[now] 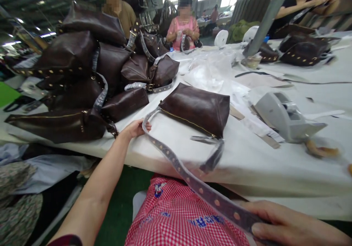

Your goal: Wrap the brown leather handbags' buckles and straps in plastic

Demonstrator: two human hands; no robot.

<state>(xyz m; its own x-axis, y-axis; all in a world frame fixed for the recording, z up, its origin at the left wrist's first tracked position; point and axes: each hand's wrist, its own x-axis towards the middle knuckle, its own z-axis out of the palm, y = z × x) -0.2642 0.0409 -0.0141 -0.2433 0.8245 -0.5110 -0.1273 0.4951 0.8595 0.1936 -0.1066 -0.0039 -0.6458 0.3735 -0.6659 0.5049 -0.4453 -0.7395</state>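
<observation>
A dark brown leather handbag [196,108] lies on its side on the white-covered table, its brass zipper along the near edge. Its long studded shoulder strap [189,176], wrapped in clear film, runs from the bag's left corner down across the table edge towards me. My left hand [136,128] has its fingers around the strap close to the bag. Lower right, my right hand [277,220] pinches the strap near its other end, above my lap. A plastic-wrapped tassel [213,156] hangs from the zipper end.
A pile of similar brown bags [74,55] stands at the left. Right of the handbag are a grey tape dispenser [286,115], crumpled clear plastic [211,68] and paper scraps. A metal post [266,18] rises from the table. Several people work across the table.
</observation>
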